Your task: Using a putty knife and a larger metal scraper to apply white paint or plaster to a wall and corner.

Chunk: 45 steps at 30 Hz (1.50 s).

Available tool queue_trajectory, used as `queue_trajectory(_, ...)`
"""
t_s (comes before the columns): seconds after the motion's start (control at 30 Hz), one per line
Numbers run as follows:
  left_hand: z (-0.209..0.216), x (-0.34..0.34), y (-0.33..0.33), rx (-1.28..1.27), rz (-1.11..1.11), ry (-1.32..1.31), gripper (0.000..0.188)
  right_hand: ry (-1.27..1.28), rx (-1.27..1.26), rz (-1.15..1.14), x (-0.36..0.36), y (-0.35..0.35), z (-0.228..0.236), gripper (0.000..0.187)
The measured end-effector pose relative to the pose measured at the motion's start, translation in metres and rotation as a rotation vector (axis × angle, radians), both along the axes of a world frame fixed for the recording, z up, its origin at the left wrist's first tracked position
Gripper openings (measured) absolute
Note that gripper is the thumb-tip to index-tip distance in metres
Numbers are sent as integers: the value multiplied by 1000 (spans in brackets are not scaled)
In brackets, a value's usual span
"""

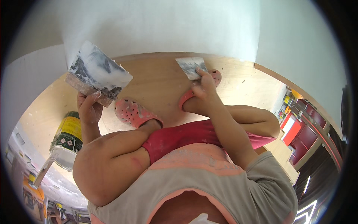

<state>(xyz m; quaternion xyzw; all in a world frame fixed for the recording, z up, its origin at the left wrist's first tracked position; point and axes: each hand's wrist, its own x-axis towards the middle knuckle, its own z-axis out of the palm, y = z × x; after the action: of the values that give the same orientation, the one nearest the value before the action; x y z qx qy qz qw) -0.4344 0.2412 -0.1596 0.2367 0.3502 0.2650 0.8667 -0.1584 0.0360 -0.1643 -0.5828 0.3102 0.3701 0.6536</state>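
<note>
My left hand (89, 108) grips the near edge of a wide filler knife (99, 71), its dark blade smeared with white paste. The thumb lies across its pale handle strip. My right hand (204, 89) is closed on a smaller putty knife (191, 67), whose flat blade carries a thin grey-white film. Both blades are held up over the wooden floor, apart from each other, in front of the pale wall (167, 28). Whether the smaller blade touches anything cannot be made out.
A green and yellow can (69, 130) stands left of my left knee, with a wooden stick (44, 170) near its whitish rim. Pink clogs (134, 112) are on my feet on the plywood floor (153, 82). Walls curve round ahead; red panels (304, 138) and cans lie far right.
</note>
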Motion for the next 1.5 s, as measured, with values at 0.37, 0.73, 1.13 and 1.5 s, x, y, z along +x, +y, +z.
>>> queue_trajectory(0.37,-3,-5,-16,-15,1,15,44,-62,272,11,3,-10,29,21)
queue_trajectory(0.73,7,27,-14,-23,10,125,47,-166,318,-35,11,-7,33,30)
queue_trajectory(1.13,29,14,-10,43,-26,-152,52,-1276,-106,2441,37,79,106,46)
queue_trajectory(1.5,56,1,-23,155,52,211,47,-1616,-1153,1423,297,51,160,30)
